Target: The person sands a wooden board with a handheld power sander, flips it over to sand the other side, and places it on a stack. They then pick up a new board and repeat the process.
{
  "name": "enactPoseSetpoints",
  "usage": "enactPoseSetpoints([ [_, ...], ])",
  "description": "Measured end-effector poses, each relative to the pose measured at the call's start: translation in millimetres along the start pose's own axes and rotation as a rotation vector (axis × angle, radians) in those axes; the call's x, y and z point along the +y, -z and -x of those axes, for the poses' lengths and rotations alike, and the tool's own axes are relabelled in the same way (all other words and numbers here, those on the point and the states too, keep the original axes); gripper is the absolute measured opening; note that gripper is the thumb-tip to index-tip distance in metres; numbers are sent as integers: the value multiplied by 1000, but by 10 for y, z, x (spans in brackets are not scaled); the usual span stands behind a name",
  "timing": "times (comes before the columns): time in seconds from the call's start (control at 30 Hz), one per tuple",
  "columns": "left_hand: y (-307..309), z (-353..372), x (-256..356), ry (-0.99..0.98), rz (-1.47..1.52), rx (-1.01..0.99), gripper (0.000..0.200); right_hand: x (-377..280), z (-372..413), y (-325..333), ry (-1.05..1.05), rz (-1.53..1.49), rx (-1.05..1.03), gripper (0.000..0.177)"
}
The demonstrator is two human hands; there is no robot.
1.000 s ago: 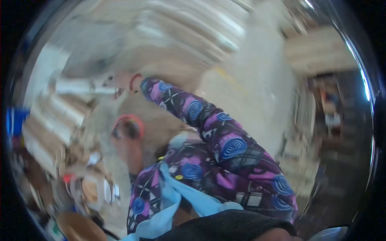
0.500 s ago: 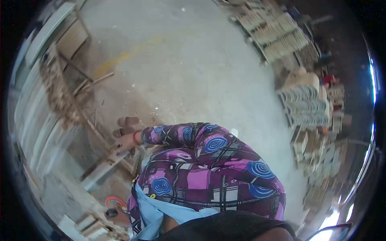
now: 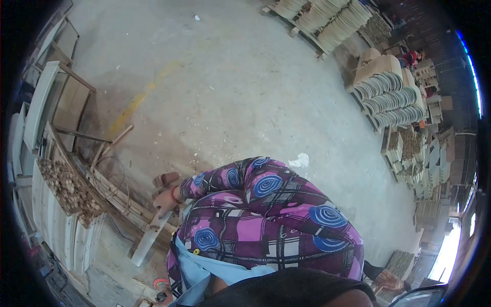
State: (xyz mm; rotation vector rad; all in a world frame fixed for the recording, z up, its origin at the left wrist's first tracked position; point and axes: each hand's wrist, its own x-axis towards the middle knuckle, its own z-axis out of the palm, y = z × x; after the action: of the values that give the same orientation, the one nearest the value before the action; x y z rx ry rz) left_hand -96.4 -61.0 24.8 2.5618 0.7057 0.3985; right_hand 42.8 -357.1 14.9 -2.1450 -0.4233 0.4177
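My right hand (image 3: 166, 202), with a red band at the wrist, reaches across to the left and grips the upper end of a pale wooden board (image 3: 148, 243). The board slants down and to the left beside a low wooden frame (image 3: 135, 207). Near the lower left edge, mostly hidden by the jacket, my left hand (image 3: 165, 301) is closed on a dark object with an orange part (image 3: 161, 283). What kind of object that is, I cannot make out. Brown sandals (image 3: 166, 180) show just beyond my right hand.
Stacked pale boards (image 3: 56, 230) stand at the left, with rough-ended wood pieces (image 3: 71, 187) above. Pallets of curved wooden pieces (image 3: 386, 97) line the right side. A white patch (image 3: 300, 160) and a yellow line (image 3: 135, 105) mark the concrete floor.
The view has turned, and the surroundings have shifted in it. My right hand and the board have moved slightly lower, the board now steeper. My left hand has slipped lower, more hidden now.
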Motion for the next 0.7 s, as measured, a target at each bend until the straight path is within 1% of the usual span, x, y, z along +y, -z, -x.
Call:
enactPoseSetpoints([
  [0.13, 62, -20, 41, 5, 0, 12, 67, -6, -32, -50, 8, -2, -15, 60],
  [0.2, 132, -46, 56, 4, -11, 9, 67, -87, 45, 15, 4, -29, -41, 58],
  [0.3, 300, -79, 72, 24, -21, 30, 67, -211, 48, 94, 54, 14, -109, 56],
  [0.33, 345, -71, 67, 28, -18, 29, 67, -244, 114, 141, 44, -65, -121, 57],
  [0.37, 438, -98, 64, 30, -18, 34, 67, -247, 171, 140, 36, -144, -134, 57],
  [0.43, 660, -128, 85, 21, -10, 44, 68, -294, 222, 125, 55, -178, -133, 56],
  [0.47, 792, -123, 84, 13, 0, 42, 68, -254, 154, 62, 81, -127, -121, 55],
  [0.5, 991, 169, 34, 79, -27, 87, 68, -225, 157, -147, 169, -65, -199, 55],
  [0.6, 1311, 159, 111, 53, -13, 70, 68, -265, 167, -338, 262, 47, -55, 48],
  [0.63, 1390, 148, 146, 40, -11, 63, 68, -271, 198, -397, 167, -72, -121, 45],
  [0.67, 1453, 157, 215, 26, -14, 46, 68, -492, 432, -263, 70, -192, -184, 43],
  [0.7, 1501, 157, 267, 13, -7, 32, 68, -619, 517, -163, 21, -258, -229, 42],
])
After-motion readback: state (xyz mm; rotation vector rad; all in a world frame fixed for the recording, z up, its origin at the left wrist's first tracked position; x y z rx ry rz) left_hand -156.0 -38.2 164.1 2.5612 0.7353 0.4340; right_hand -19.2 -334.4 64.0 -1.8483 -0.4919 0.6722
